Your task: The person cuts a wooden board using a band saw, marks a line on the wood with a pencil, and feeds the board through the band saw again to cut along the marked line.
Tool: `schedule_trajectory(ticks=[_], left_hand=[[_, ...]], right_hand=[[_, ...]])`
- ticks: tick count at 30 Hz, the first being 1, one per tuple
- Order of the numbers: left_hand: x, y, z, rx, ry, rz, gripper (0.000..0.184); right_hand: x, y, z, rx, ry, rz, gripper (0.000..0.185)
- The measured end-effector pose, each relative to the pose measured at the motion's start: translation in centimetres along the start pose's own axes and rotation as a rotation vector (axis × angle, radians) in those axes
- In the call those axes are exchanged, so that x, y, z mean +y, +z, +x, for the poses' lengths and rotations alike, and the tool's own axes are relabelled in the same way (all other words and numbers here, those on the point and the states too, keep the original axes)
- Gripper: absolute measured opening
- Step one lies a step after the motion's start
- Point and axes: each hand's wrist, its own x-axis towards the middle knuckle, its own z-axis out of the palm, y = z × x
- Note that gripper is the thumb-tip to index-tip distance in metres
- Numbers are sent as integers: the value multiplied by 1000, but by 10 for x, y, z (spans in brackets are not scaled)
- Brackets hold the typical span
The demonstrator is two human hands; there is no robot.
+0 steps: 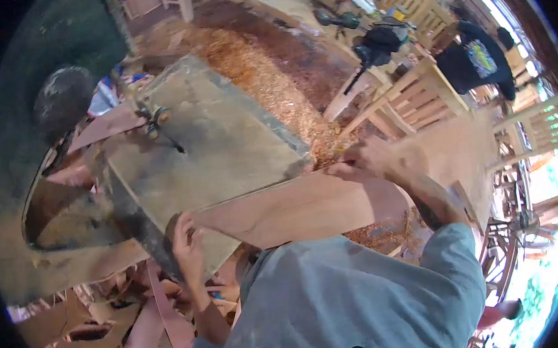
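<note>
A wide, reddish-brown wooden board [288, 209] lies in front of my body, its far edge along the near side of a flat machine table [211, 133]. My left hand [188, 242] grips the board's left end with curled fingers. At the far right part of the same board is my right hand [375, 159], its fingers closed at the edge. A small yellow bit shows near those fingertips, too small to name. On the machine table stands a bandsaw's blade guide [154, 123], left of the board and apart from both hands.
Sawdust [239, 60] heaps behind the machine table. Wooden chairs [416, 96] stand at the right, near a light wooden tabletop [455, 149]. A person in a dark shirt [475, 60] bends over at the far right. Wood offcuts [89, 329] pile up at the lower left.
</note>
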Motion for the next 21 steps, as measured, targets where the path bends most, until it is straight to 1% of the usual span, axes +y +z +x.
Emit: schedule_trajectory(ticks=[1, 3, 5, 7, 9, 11, 12, 14, 15, 16, 17, 18, 19, 20, 21], left_hand=[[-8, -5, -3, 6, -41, 14, 51], [-13, -11, -10, 95, 31, 144, 46], [-13, -19, -19, 202, 157, 519, 41], [-31, -38, -22, 194, 148, 514, 39], [-38, -48, -30, 219, 121, 524, 38], [-36, -49, -36, 234, 12, 749, 32], [-37, -49, -41, 246, 18, 752, 32], [-36, -48, -47, 258, -15, 664, 31], [-33, -44, -44, 260, -17, 679, 31], [-31, -40, -44, 274, 96, 808, 31], [-30, -36, -50, 345, 98, 855, 31], [-22, -28, -56, 418, 97, 901, 31], [-14, -20, -62, 491, 92, 943, 31], [-28, -26, -60, 471, 72, 827, 30], [-48, -32, -55, 444, 62, 706, 29]], right_hand=[[5, 0, 4, 70, -178, 40, 72], [-7, -16, 19, 81, -387, -109, 56], [-29, -41, 37, 41, -419, -147, 57], [-34, -38, 72, 0, -425, -89, 63], [-44, -37, 110, -67, -458, -122, 69], [-48, -6, 161, -49, -608, -103, 73], [-56, -1, 181, -39, -618, -105, 73], [-64, 5, 205, -162, -626, -77, 76], [-59, 4, 205, -159, -632, -64, 76], [-57, 2, 206, -129, -616, 32, 77], [-60, 2, 210, -109, -614, 127, 79], [-60, 13, 225, -127, -664, 135, 79], [-55, 32, 245, -120, -658, 131, 77], [-52, 45, 260, -110, -644, 124, 75], [-51, 49, 265, -119, -678, 122, 75]])
